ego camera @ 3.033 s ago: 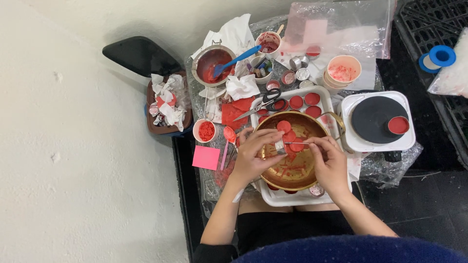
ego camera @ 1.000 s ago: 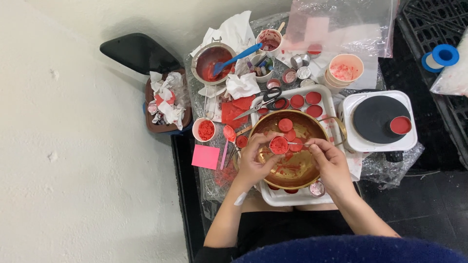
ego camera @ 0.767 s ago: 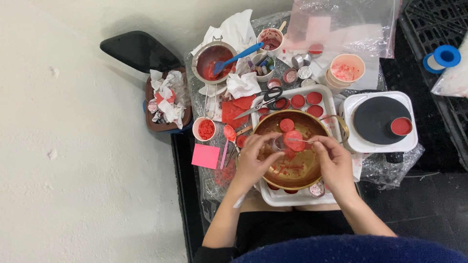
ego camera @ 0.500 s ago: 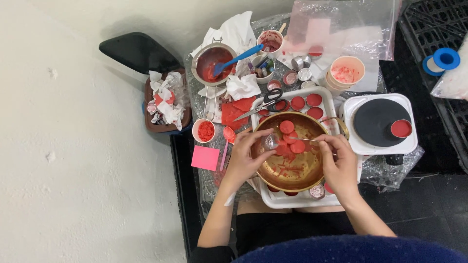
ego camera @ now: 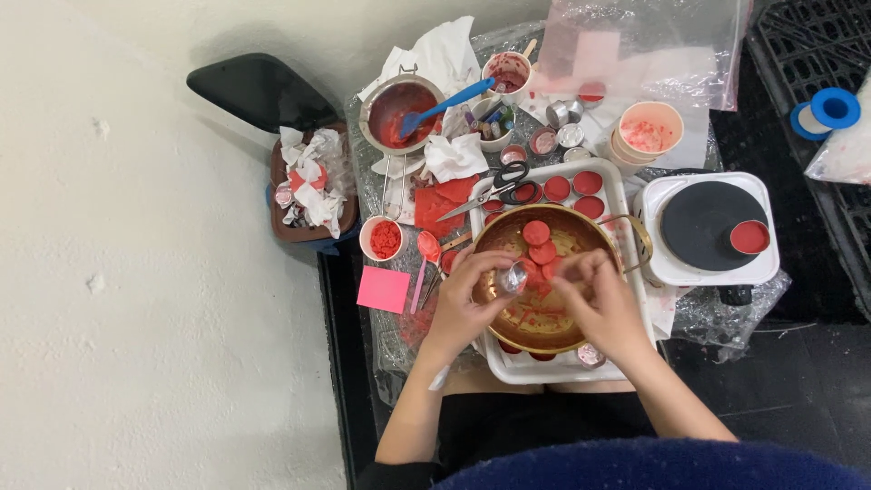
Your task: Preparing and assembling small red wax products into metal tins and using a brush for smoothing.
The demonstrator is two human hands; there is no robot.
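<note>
A brass bowl (ego camera: 581, 238) sits on a white tray (ego camera: 621, 194) in front of me, with several round red discs (ego camera: 536, 233) inside. My left hand (ego camera: 464, 301) holds a small silver tin (ego camera: 512, 278) over the bowl's left side. My right hand (ego camera: 601, 299) hovers over the bowl's middle, fingers curled around a red disc at the fingertips. More red-filled tins (ego camera: 587, 182) line the tray's far edge, beside black-handled scissors (ego camera: 501, 188).
A white hot plate (ego camera: 708, 225) with a red-filled tin stands at right. A metal pot (ego camera: 399, 111) with a blue spatula, crumpled tissues, cups and a pink sticky note (ego camera: 383, 289) crowd the far and left side. A brown bin (ego camera: 308, 183) of waste sits left.
Both hands shifted over the bowl; the left hand turned the silver tin and the right hand drew in from the bowl's right rim toward the discs at the centre.
</note>
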